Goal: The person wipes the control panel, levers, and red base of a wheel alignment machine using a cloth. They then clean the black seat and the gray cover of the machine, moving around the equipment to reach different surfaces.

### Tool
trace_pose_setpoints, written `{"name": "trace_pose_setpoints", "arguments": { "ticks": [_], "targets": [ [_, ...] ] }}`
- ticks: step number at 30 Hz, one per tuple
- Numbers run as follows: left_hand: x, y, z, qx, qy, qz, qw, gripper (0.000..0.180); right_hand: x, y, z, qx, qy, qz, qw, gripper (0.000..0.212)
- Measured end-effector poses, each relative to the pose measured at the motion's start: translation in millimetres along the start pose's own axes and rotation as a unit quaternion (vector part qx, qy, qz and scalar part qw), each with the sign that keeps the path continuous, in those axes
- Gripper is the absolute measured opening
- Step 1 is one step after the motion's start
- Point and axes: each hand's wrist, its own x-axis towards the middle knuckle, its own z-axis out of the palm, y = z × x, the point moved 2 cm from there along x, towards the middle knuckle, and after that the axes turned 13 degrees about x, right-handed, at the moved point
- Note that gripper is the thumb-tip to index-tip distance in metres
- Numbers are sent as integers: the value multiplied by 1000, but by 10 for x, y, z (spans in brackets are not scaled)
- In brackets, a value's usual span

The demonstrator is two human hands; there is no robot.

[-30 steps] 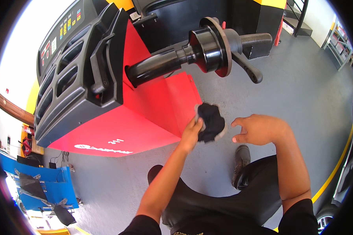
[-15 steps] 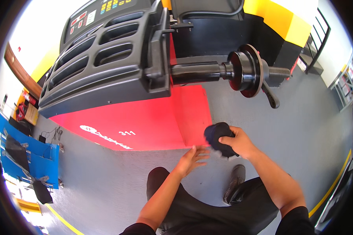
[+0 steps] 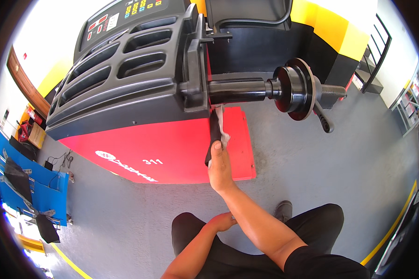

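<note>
My right hand (image 3: 221, 169) reaches forward, closed around a folded dark cloth (image 3: 213, 132) with a pale, crumpled edge. It holds the cloth upright at the red cabinet (image 3: 181, 158) of a wheel balancer, just below the black shaft (image 3: 239, 90); whether cloth and cabinet touch, I cannot tell. Back over my lap, my left hand (image 3: 222, 221) lies near my knee, its fingers mostly hidden behind my right forearm. On the shaft sit a black round hub with a flange (image 3: 295, 88) and a lever handle (image 3: 324, 120).
The balancer's black top (image 3: 125, 65) has several tray pockets and a button panel (image 3: 139, 10). Blue wheeled equipment (image 3: 44, 190) stands at left. A rack (image 3: 410, 104) and stairs (image 3: 370, 76) are at far right. Yellow lines mark the grey floor (image 3: 284, 162).
My right hand has carried the cloth left and forward to the cabinet, turning it edge-on. My left hand has drawn back toward my lap. The view has shifted slightly.
</note>
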Motion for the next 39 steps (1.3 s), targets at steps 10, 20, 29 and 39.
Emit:
{"name": "trace_pose_setpoints", "arguments": {
  "ticks": [10,20,29,39],
  "targets": [
    [-749,519,-187,8,-24,-61,998,59,370,234,20,102,-21,-20,994,75],
    [-1201,881,-230,-2,-44,-226,973,57,172,676,-238,-63,23,-72,995,68],
    [-1368,1175,-40,-56,0,-243,968,61,-135,2966,-1376,23,158,213,964,58],
    [-1364,898,97,-89,-15,-270,959,61,1934,1398,-619,-232,54,-239,942,46]
  ]
}}
